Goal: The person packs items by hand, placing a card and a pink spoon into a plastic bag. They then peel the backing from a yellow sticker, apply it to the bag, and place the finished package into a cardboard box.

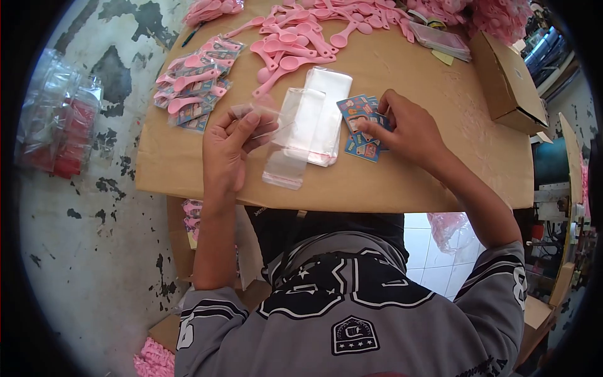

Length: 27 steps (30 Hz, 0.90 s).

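Observation:
My left hand [231, 141] is closed in a pinch on a clear plastic bag [269, 105], raised a little over the table. Beneath it lie a stack of clear plastic bags [333, 94] and a loose bag [284, 171] reaching toward the front edge. To their right, my right hand [409, 131] has its thumb and fingers closed on a printed blue card [352, 108] at the small pile of cards [364, 151]. Its fingertips partly hide the pile. Loose pink measuring spoons [295, 47] lie heaped beyond the bags.
Packed spoons with cards [191, 81] are piled at the left of the brown-covered table [440, 185]. A cardboard box [505, 81] stands at the right edge, near a stack of clear packets [440, 41]. A dark pen [193, 34] lies at the far left.

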Tool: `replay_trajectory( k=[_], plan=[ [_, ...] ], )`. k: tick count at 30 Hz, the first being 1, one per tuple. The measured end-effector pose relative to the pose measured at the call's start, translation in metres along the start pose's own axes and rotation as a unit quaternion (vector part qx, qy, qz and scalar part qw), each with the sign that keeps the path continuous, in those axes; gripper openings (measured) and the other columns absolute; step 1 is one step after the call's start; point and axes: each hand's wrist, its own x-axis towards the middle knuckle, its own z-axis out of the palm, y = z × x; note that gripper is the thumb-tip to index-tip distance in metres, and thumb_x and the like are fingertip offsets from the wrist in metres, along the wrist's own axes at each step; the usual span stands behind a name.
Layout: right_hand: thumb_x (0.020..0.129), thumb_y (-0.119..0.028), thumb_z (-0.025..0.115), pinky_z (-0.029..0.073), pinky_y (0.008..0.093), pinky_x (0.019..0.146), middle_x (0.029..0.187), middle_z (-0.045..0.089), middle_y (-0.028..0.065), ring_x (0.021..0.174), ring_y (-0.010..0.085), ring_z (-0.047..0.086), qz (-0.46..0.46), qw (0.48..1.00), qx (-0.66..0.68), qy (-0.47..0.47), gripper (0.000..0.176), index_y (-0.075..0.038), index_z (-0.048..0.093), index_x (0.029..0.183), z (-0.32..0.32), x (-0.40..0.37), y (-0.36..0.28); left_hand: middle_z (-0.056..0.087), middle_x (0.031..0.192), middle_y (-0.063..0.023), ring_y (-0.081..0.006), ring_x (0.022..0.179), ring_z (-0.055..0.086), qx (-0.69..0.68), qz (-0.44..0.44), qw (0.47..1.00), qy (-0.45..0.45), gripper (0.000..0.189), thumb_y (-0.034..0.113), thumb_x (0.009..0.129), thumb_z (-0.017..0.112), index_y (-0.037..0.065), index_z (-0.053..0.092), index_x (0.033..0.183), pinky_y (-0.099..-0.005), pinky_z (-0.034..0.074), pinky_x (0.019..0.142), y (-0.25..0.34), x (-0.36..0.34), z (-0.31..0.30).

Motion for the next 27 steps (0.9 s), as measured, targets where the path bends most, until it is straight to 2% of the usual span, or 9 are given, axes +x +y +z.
replay_trajectory(
  k=[2,5,8,11,14,17,19,22,27],
  plan=[
    [0.086,-0.061,0.079,0.052,0.0453,0.071,0.089,0.069,0.0158,0.079,0.0315,0.067,-0.039,0.998,-0.033,0.044,0.061,-0.004,0.060,0.097,0.011,0.001,0.001,0.078,0.108,-0.0124,-0.0220,0.097,0.078,-0.025,0.013,1.000,-0.004,0.022,0.018,0.102,0.072,0.003,0.068,0.118,-0.0291,0.061,0.077,-0.001,-0.002,0.007],
    [0.088,-0.052,0.082,0.052,0.0416,0.068,0.083,0.067,0.0127,0.075,0.0255,0.066,0.030,0.999,0.024,-0.027,0.053,-0.004,0.061,0.094,0.000,0.008,0.002,0.078,0.109,-0.0125,-0.0223,0.098,0.077,-0.074,0.010,0.997,-0.005,0.020,0.018,0.103,0.071,0.004,0.068,0.117,-0.0289,0.062,0.077,-0.003,-0.007,0.020],
    [0.091,-0.037,0.084,0.050,0.0359,0.064,0.079,0.066,0.0091,0.070,0.0179,0.063,0.046,0.987,0.146,-0.046,0.042,-0.002,0.061,0.090,0.004,0.013,0.022,0.077,0.110,-0.0116,-0.0222,0.101,0.077,-0.103,-0.002,0.995,-0.007,0.018,0.018,0.104,0.069,0.005,0.067,0.116,-0.0296,0.063,0.079,-0.004,-0.012,0.034],
    [0.097,-0.022,0.077,0.048,0.0310,0.061,0.077,0.066,0.0064,0.067,0.0117,0.059,0.025,0.982,0.185,-0.033,0.026,0.000,0.064,0.092,0.004,0.008,0.029,0.077,0.114,-0.0124,-0.0234,0.103,0.077,-0.115,0.000,0.993,-0.009,0.018,0.018,0.104,0.069,0.005,0.067,0.117,-0.0302,0.063,0.081,-0.008,-0.016,0.041],
    [0.101,-0.017,0.072,0.048,0.0298,0.059,0.077,0.067,0.0069,0.065,0.0105,0.058,-0.020,0.963,0.256,0.076,0.019,0.001,0.067,0.100,-0.002,-0.004,0.026,0.076,0.117,-0.0134,-0.0246,0.106,0.076,-0.129,0.005,0.992,-0.007,0.020,0.018,0.104,0.069,0.005,0.067,0.118,-0.0315,0.063,0.085,-0.009,-0.020,0.046],
    [0.103,-0.013,0.068,0.047,0.0259,0.057,0.078,0.067,0.0047,0.062,0.0073,0.058,-0.001,0.962,0.265,0.069,0.015,0.001,0.069,0.105,-0.028,-0.037,-0.002,0.075,0.119,-0.0166,-0.0271,0.109,0.075,-0.166,0.009,0.986,0.004,0.023,0.017,0.104,0.069,0.003,0.065,0.122,-0.0340,0.063,0.089,-0.007,-0.026,0.058],
    [0.104,-0.015,0.067,0.046,0.0234,0.056,0.079,0.067,0.0026,0.061,0.0056,0.058,0.039,0.940,0.337,0.042,0.016,0.001,0.068,0.107,-0.030,-0.067,-0.022,0.074,0.120,-0.0215,-0.0305,0.110,0.075,-0.198,0.016,0.980,-0.001,0.028,0.016,0.103,0.069,0.000,0.062,0.125,-0.0373,0.063,0.092,-0.008,-0.028,0.065],
    [0.106,-0.017,0.066,0.047,0.0200,0.055,0.083,0.067,0.0001,0.063,0.0035,0.058,0.114,0.873,0.473,0.033,0.019,0.000,0.067,0.112,-0.011,-0.098,-0.042,0.073,0.125,-0.0170,-0.0270,0.112,0.074,-0.199,0.006,0.980,-0.022,0.027,0.018,0.105,0.067,0.003,0.063,0.127,-0.0338,0.061,0.093,-0.007,-0.035,0.079],
    [0.107,-0.015,0.065,0.052,0.0228,0.058,0.088,0.069,0.0045,0.067,0.0070,0.063,0.088,0.797,0.587,0.113,0.020,0.003,0.064,0.115,0.019,-0.102,-0.057,0.073,0.124,-0.0213,-0.0279,0.111,0.074,-0.191,0.015,0.981,-0.026,0.030,0.016,0.104,0.068,0.000,0.061,0.128,-0.0352,0.061,0.092,-0.016,-0.037,0.105]
  ],
)
